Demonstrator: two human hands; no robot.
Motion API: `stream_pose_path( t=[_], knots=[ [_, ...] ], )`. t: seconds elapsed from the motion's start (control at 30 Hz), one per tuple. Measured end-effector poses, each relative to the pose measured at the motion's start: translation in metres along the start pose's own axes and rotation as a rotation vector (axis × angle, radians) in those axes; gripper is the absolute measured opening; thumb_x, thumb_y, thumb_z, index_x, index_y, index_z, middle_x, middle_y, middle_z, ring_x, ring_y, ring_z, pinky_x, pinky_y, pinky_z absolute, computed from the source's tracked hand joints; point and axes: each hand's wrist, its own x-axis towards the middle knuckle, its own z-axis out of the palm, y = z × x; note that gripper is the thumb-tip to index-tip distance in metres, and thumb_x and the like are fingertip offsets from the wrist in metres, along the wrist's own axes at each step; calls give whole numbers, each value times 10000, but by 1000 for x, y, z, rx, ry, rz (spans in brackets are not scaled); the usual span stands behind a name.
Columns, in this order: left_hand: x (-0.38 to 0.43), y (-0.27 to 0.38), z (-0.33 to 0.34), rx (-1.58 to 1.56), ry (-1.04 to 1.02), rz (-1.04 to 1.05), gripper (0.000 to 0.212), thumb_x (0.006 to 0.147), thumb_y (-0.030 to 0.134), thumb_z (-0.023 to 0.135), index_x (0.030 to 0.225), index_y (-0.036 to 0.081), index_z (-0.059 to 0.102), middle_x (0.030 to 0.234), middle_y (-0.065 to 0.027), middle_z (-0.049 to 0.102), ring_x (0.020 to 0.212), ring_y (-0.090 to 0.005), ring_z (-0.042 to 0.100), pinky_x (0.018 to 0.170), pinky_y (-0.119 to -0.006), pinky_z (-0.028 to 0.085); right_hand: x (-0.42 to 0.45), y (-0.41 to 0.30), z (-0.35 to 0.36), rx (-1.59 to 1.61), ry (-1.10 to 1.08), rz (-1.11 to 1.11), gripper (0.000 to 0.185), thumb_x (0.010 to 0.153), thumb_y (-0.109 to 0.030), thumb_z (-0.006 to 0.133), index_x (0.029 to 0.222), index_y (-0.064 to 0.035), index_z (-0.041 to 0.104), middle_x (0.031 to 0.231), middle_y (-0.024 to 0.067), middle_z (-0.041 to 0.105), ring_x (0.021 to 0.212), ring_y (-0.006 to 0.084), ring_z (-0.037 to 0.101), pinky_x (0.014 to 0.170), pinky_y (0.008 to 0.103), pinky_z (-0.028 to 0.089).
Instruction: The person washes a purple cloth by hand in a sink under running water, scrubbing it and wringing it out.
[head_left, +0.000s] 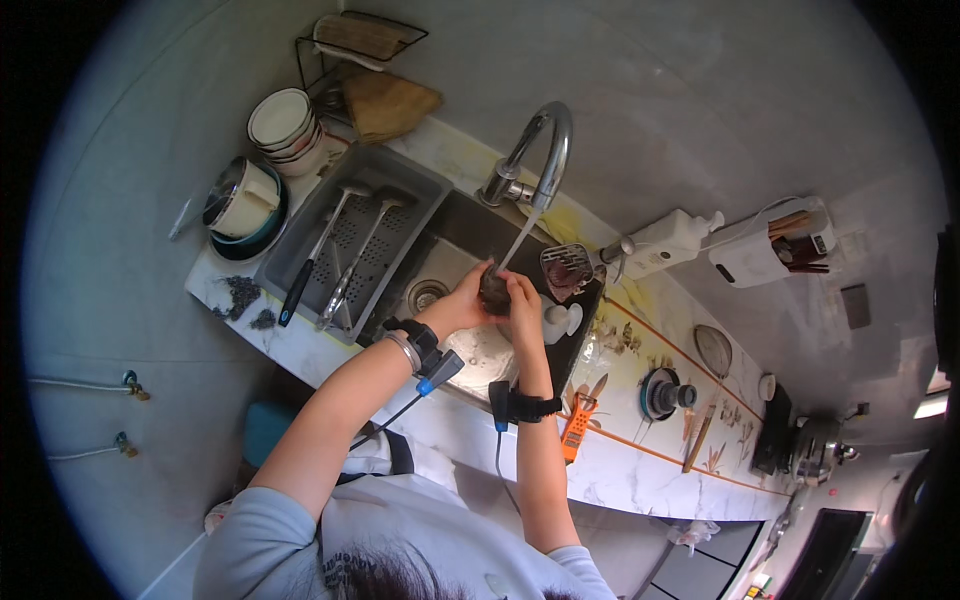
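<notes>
A small dark, rounded object (495, 291), too unclear to name, is held between both hands over the sink basin (480, 360). My left hand (471, 298) cups it from the left, while my right hand (523, 304) grips its right side. Water runs onto it from the chrome faucet (556, 154). Below the hands, the metal basin floor is wet, with a drain (427, 295) to the left. Close to my right hand, a white pump bottle (556, 322) stands in the sink. A strap with a small device is on each wrist.
A grey perforated tray (442, 187) holds a ladle (347, 217) and another long-handled utensil. Stacked bowls (281, 120) and a cream pot (244, 199) stand at the left. On the right counter lie an orange tool (577, 427), a drain strainer (664, 394) and a mesh skimmer (712, 351).
</notes>
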Motion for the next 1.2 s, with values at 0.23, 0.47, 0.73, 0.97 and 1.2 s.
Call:
stream_pose_path(
  t=[0.23,0.47,0.73,0.97,1.2],
  knots=[
    [12,7,15,-26,11,136,231,839,270,466,982,89,487,1025,-86,473,965,-242,465,831,-422,429,-23,-22,-23,-57,271,115,222,831,-238,452,925,-68,558,976,12,547,930,117,472,815,290,315],
    [24,1,10,-19,4,274,194,783,106,547,964,101,478,919,-83,487,877,-248,499,764,-399,478,-25,-12,-29,70,280,128,194,827,-223,453,934,-80,529,976,17,552,941,132,503,820,305,349],
    [-23,17,-22,210,251,383,220,753,61,542,948,111,455,871,-65,511,792,-180,520,582,-309,454,2,-9,5,488,234,220,204,836,-216,466,931,-48,534,863,53,557,797,154,542,642,257,427],
    [-73,25,-78,330,388,351,153,773,187,585,870,95,512,727,-16,522,578,-97,455,440,-209,333,57,26,35,859,214,616,252,838,-303,400,758,-87,503,614,25,482,516,143,435,434,243,341],
    [-91,27,-97,339,451,374,166,808,226,542,760,72,506,635,-15,498,488,-93,410,373,-188,266,57,19,48,954,133,618,239,844,-286,383,688,-119,452,551,12,425,462,141,360,395,258,267]
  ],
)
